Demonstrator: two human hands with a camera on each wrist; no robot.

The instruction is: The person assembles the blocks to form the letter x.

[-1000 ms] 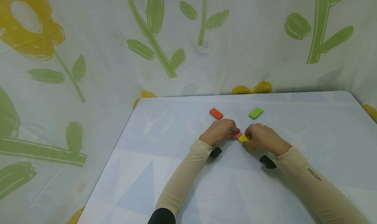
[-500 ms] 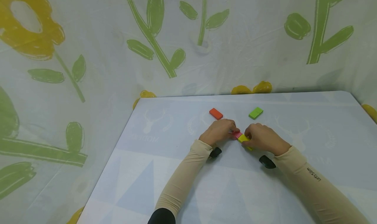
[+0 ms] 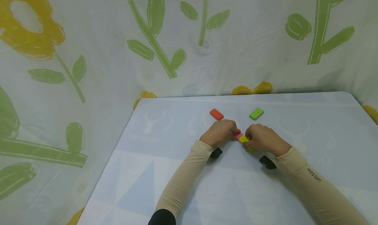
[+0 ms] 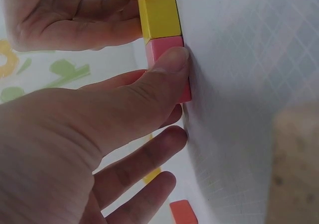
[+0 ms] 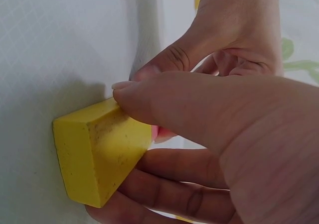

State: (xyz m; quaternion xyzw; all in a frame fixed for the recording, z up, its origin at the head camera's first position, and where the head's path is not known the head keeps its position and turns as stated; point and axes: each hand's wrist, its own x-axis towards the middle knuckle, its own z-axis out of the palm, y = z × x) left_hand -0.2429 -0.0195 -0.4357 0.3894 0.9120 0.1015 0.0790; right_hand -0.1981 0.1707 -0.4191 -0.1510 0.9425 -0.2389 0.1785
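A pink block (image 3: pixel 238 135) and a yellow block (image 3: pixel 244 139) lie end to end on the table, in one slanting line. My left hand (image 3: pixel 220 132) pinches the pink block; in the left wrist view the thumb covers part of that pink block (image 4: pixel 160 46), whose end touches the yellow block (image 4: pixel 160 17). From the other side my right hand (image 3: pixel 265 139) grips the yellow block between thumb and fingers. The right wrist view shows the near end of the yellow block (image 5: pixel 109 154) sticking out past the fingers, with the pink one mostly hidden.
Farther back on the white and pale blue table (image 3: pixel 177 175) lie an orange block (image 3: pixel 217 114), beyond the left hand, and a green block (image 3: pixel 256 113), beyond the right. Behind the table's back edge hangs a flower-patterned curtain (image 3: pixel 251 60).
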